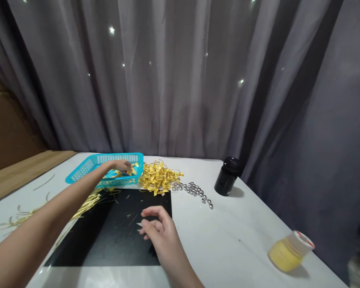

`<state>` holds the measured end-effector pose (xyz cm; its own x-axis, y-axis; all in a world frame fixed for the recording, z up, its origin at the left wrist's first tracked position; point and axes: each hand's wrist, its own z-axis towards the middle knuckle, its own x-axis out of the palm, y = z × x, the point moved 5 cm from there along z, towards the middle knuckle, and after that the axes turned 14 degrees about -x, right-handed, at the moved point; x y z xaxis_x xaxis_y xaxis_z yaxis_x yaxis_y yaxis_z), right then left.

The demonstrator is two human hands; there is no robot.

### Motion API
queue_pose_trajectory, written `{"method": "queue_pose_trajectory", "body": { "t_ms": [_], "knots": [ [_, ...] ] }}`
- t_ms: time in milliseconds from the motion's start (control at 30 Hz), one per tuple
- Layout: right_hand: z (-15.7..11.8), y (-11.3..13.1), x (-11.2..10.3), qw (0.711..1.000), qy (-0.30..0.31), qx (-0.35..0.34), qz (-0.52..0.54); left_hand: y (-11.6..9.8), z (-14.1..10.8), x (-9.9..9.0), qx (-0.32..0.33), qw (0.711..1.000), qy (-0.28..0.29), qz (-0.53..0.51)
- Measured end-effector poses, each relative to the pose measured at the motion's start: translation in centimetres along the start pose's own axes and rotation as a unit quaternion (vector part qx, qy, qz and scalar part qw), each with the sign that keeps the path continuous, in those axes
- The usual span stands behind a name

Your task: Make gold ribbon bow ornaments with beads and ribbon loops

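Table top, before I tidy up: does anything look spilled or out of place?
Yes: loose gold strips lie strewn over the white table at left and across the black mat, outside the blue basket. They look spilled, not gathered.

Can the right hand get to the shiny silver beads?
Probably yes. The right hand is over the black mat, and the silver beads lie past the mat's far corner on the white table. Nothing seems to stand between them, though its fingers seem to pinch a small pale piece.
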<state>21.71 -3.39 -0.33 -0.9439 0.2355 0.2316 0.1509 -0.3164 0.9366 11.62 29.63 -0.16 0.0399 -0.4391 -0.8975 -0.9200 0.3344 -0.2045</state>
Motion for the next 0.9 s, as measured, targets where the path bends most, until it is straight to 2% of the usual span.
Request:
{"method": "queue_pose_trajectory", "body": {
  "t_ms": [300, 500, 633, 767, 900],
  "knots": [
    [0.0, 0.3, 0.1, 1.0, 0.011, 0.012, 0.001, -0.7, -0.6, -1.2, 0.028, 0.999, -0.017, 0.025],
    [0.0, -0.3, 0.0, 1.0, 0.012, 0.005, -0.003, -0.5, -0.4, 0.2, 0.007, 0.999, 0.016, 0.037],
    [-0.1, -0.4, 0.0, 1.0, 0.019, 0.014, -0.009, -0.3, -0.3, 0.8, 0.001, 1.0, 0.015, 0.027],
    [0.0, 0.1, 0.0, 0.999, 0.032, 0.017, -0.011, -0.2, -0.5, 0.6, -0.005, 1.0, -0.008, 0.003],
    [0.1, 0.3, 0.0, 0.999, 0.038, 0.01, -0.013, -0.4, -1.2, -0.1, 0.014, 0.997, -0.064, -0.049]
  ]
}}
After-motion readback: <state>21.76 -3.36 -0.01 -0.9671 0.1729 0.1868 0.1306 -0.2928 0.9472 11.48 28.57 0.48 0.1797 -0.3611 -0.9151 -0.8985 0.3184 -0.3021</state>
